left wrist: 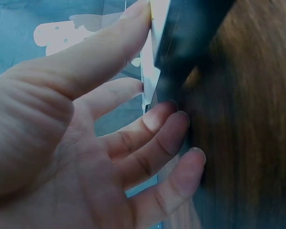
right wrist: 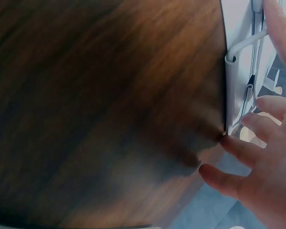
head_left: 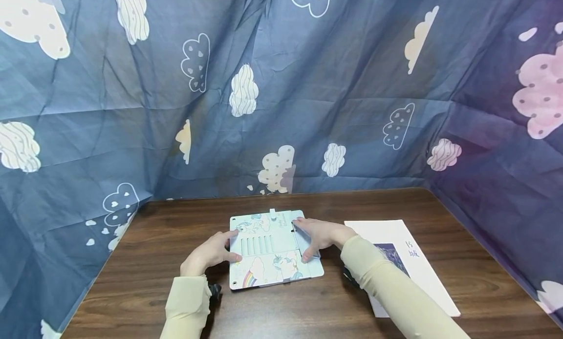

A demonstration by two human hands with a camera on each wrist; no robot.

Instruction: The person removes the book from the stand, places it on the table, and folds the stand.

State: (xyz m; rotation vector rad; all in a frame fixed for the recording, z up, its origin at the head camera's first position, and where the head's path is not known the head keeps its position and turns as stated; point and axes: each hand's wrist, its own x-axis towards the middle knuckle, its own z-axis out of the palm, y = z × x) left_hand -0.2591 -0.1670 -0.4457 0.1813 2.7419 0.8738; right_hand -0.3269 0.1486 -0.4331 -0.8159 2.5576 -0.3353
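A pale blue book stand (head_left: 259,246) printed with unicorns, a rainbow and clouds lies on the table, with a row of slots in its panel. My left hand (head_left: 211,253) grips its left edge; in the left wrist view the thumb (left wrist: 109,47) is on one face and several fingers curve beneath the edge. On the right side, a narrow tilted ledge (head_left: 304,239) stands up from the panel. My right hand (head_left: 321,235) spans this ledge, thumb at the near end and fingers at the far end. A bent wire clip (right wrist: 245,45) shows beside the fingers in the right wrist view.
To the right, partly under my right forearm, lies a white sheet or booklet (head_left: 424,270) with a dark picture and handwritten characters. The brown wood-grain table (head_left: 149,261) meets a blue cloud-print curtain (head_left: 220,148) at the back and right.
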